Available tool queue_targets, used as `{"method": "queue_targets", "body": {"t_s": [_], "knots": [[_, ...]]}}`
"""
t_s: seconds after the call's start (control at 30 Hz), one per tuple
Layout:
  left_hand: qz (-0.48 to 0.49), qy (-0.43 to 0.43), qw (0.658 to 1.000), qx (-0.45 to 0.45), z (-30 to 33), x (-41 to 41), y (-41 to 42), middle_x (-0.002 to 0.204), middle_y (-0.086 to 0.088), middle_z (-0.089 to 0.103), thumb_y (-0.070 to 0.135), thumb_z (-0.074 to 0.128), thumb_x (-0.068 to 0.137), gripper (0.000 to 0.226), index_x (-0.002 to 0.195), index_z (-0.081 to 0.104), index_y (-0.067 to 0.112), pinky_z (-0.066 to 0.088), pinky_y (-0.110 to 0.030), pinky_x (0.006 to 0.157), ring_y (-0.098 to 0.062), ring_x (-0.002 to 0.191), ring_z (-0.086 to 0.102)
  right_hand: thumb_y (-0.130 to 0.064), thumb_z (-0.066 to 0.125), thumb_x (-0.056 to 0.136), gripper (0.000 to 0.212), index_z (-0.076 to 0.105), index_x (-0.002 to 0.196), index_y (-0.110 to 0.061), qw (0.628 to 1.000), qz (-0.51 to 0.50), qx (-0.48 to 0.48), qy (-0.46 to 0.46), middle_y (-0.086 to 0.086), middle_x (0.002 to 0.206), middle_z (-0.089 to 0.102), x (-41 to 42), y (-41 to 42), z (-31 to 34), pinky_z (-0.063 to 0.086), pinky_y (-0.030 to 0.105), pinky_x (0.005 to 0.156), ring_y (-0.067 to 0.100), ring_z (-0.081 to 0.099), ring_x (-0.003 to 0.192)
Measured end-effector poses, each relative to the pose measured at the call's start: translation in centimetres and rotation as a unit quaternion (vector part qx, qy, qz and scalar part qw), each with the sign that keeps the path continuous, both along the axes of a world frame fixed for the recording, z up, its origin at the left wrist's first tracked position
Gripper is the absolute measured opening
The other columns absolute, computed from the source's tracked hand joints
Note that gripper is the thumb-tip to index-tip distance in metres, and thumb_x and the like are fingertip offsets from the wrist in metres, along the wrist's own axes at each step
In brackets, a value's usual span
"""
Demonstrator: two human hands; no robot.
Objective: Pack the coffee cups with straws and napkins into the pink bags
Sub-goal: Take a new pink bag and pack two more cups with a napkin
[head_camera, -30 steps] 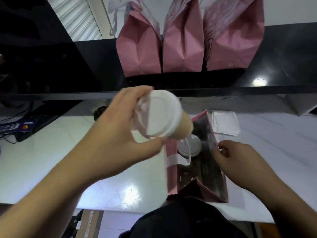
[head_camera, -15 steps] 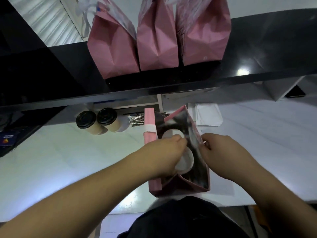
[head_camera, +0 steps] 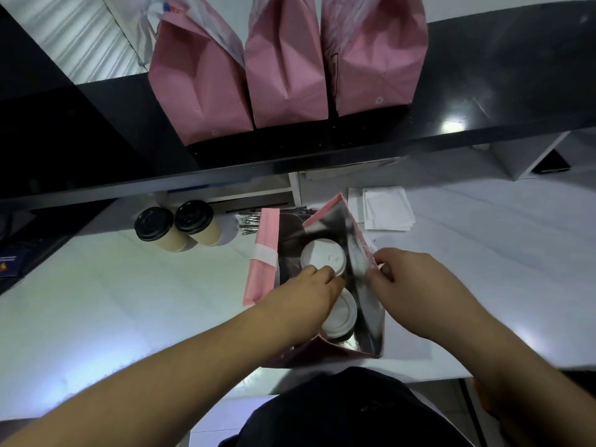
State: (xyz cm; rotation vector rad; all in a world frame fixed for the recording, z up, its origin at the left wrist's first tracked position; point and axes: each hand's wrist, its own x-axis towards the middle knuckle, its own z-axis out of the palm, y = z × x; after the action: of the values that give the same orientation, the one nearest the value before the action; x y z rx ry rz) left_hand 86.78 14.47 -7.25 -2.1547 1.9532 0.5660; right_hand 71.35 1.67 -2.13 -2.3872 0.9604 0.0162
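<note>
Comparing with a second ago, the white surface [head_camera: 113, 301] now shows more of itself: the left hand no longer holds a cup in the air. Three pink bags [head_camera: 287, 69] stand closed on the black shelf [head_camera: 483, 75] above, as they did. The open pink bag [head_camera: 374, 321] in front now holds two white-lidded cups: the far cup [head_camera: 322, 257] upright and the near cup [head_camera: 340, 314], which was aloft and tilted a second ago, seated beside it. The left hand [head_camera: 306, 295] reaches into the bag, its fingers curled at the near cup's top; whether they grasp it I cannot tell. The right hand [head_camera: 412, 285] pinches the bag's right wall, holding the mouth wide. Two black-lidded cups [head_camera: 174, 227] wait near the shelf, with napkins [head_camera: 387, 209] and wrapped straws [head_camera: 248, 221] unpacked beyond the bag. I judge napkins and straws come next.
</note>
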Motion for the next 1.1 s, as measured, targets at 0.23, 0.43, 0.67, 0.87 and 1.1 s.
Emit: {"method": "queue_targets", "body": {"t_s": [0.23, 0.43, 0.67, 0.87, 1.1], "knots": [[-0.026, -0.006, 1.0, -0.01, -0.8, 0.5, -0.1, 0.127, -0.006, 0.056, 0.02, 0.074, 0.092, 0.055, 0.143, 0.052, 0.017, 0.055, -0.047, 0.09, -0.03, 0.112, 0.057, -0.038, 0.051, 0.091, 0.02, 0.057, 0.078, -0.024, 0.999, -0.017, -0.019, 0.034, -0.003, 0.065, 0.063, 0.9, 0.2, 0.3, 0.05, 0.036, 0.053, 0.018, 0.06, 0.06], [-0.064, -0.032, 0.997, 0.005, -1.8, 1.0, -0.6, 0.122, -0.01, 0.058, 0.017, 0.07, 0.094, 0.049, 0.14, 0.055, 0.014, 0.055, -0.051, 0.087, -0.035, 0.104, 0.06, -0.036, 0.047, 0.093, 0.02, 0.059, 0.086, -0.022, 0.996, -0.016, -0.045, 0.073, -0.004, 0.074, 0.063, 2.8, 0.3, 0.1, 0.053, 0.032, 0.058, 0.018, 0.061, 0.065], [-0.052, 0.032, 0.994, -0.089, 2.7, 1.2, -1.8, 0.11, -0.004, 0.07, 0.033, 0.064, 0.094, 0.032, 0.124, 0.066, 0.023, 0.058, -0.041, 0.077, -0.029, 0.099, 0.067, -0.028, 0.044, 0.096, 0.024, 0.051, 0.073, -0.023, 0.994, -0.046, -0.066, 0.073, -0.004, 0.07, 0.058, 2.9, -0.3, -0.1, 0.032, 0.028, 0.048, 0.016, 0.055, 0.062], [0.13, 0.161, 0.861, -0.464, 8.2, 7.2, -2.1, 0.082, 0.019, 0.059, 0.036, 0.054, 0.1, 0.013, 0.095, 0.063, 0.029, 0.044, -0.023, 0.067, -0.003, 0.075, 0.054, -0.029, 0.04, 0.096, 0.033, 0.052, 0.066, -0.022, 0.992, -0.084, -0.067, 0.067, -0.005, 0.062, 0.058, 2.3, -0.9, 0.1, 0.035, 0.029, 0.047, 0.015, 0.056, 0.058], [0.359, 0.051, 0.915, -0.178, -3.0, 18.0, 0.7, 0.101, -0.002, 0.077, 0.022, 0.061, 0.099, 0.015, 0.108, 0.074, 0.022, 0.057, -0.038, 0.08, -0.028, 0.094, 0.071, -0.037, 0.038, 0.099, 0.032, 0.056, 0.076, -0.025, 0.989, -0.084, -0.053, 0.107, -0.006, 0.072, 0.062, 2.4, -1.8, -0.1, 0.044, 0.031, 0.055, 0.015, 0.058, 0.066]]}}
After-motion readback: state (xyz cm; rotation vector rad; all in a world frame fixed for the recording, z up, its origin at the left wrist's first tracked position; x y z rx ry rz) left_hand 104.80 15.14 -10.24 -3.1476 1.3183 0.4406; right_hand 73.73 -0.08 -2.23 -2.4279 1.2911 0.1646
